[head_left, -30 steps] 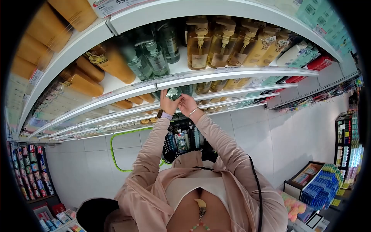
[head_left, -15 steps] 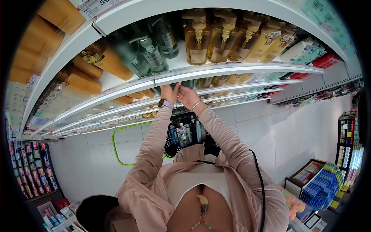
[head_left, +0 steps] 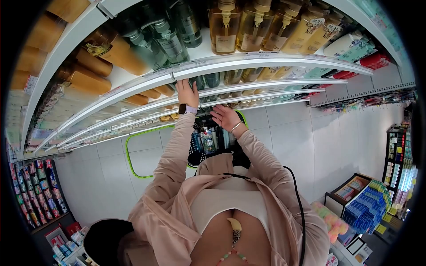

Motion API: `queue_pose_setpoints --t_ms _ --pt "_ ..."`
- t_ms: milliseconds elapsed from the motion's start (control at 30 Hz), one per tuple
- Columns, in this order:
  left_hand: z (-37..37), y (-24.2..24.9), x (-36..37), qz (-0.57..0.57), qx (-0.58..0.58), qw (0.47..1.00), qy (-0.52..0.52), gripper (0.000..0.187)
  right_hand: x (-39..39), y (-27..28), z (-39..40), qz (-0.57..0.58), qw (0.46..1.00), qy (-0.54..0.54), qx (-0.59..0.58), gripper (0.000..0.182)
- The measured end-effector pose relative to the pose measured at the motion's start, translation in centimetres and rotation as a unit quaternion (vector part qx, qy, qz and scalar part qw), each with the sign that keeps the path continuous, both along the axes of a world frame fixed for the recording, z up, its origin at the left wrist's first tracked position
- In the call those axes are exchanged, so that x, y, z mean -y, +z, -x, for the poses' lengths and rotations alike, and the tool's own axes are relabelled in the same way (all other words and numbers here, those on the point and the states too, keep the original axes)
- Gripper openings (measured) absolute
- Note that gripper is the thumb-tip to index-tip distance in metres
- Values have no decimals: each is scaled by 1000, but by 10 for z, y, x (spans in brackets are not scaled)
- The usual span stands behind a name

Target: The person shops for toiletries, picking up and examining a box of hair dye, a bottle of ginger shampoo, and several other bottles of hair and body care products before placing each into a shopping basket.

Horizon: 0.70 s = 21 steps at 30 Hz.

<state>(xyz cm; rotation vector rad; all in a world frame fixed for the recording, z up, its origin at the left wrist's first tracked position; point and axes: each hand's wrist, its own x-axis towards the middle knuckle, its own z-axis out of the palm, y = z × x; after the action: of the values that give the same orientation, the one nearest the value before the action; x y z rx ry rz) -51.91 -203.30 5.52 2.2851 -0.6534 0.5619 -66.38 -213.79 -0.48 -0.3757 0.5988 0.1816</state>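
My left hand (head_left: pixel 187 94), with a watch on its wrist, reaches up to the second shelf, fingers stretched out beside the dark green bottles (head_left: pixel 212 80). Its fingertips are right at the shelf's front edge (head_left: pixel 204 66). My right hand (head_left: pixel 225 117) is lower and to the right, fingers apart, holding nothing. Below it is a black basket (head_left: pixel 191 158) with several bottles and a colourful pouch (head_left: pixel 207 142) inside. On the top shelf above my hands stand green pump bottles (head_left: pixel 170 44) and amber pump bottles (head_left: pixel 225 33).
Yellow-orange bottles (head_left: pixel 116 51) fill the shelf's left side. A lime-green loop (head_left: pixel 127 153) shows over the tiled floor (head_left: pixel 284 142) at left. Stacked blue boxes (head_left: pixel 366 206) stand at lower right, and a rack of colourful packs (head_left: pixel 40 190) at lower left.
My hands, together at the shelf before, have separated. The right one has drawn back down and rightward toward the basket; the left has risen slightly at the shelf. The view has shifted slightly.
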Motion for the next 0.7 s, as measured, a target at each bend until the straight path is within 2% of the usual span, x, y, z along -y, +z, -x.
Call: queue_pose_setpoints --t_ms 100,233,300,367,433,500,533,567,633,667,700 --pt "4 -2 -6 -47 15 998 -24 37 -4 -15 33 -7 1000 -17 -13 50" --pt "8 -2 -12 -73 -18 996 -52 47 -16 -27 68 -8 998 -33 -56 45" --pt "12 -3 -14 -42 -98 992 -71 51 -22 -31 81 -11 997 -35 -67 42" --pt "20 -6 -20 -24 -103 990 -96 57 -28 -31 87 0 995 -37 -98 37" --pt "36 -11 -28 26 -199 973 -115 61 -31 -41 96 -5 993 -54 -103 36" --pt "55 -39 -43 -20 -142 982 -125 59 -31 -50 106 -11 992 -70 -108 35" --pt "68 -60 -52 34 -172 971 -161 55 -31 -53 112 -13 989 -98 -106 30" --pt "87 -64 -63 44 -312 931 -186 48 -32 -54 118 -14 986 -127 -104 27" --pt "126 -77 -84 -7 -401 880 -254 41 -37 -51 125 -18 982 -148 -117 24" --pt "145 -73 -96 -66 -416 859 -291 39 -42 -54 128 -12 977 -165 -138 24" --pt "158 -116 -110 -93 -419 836 -342 37 -48 -58 131 -6 970 -181 -160 23"
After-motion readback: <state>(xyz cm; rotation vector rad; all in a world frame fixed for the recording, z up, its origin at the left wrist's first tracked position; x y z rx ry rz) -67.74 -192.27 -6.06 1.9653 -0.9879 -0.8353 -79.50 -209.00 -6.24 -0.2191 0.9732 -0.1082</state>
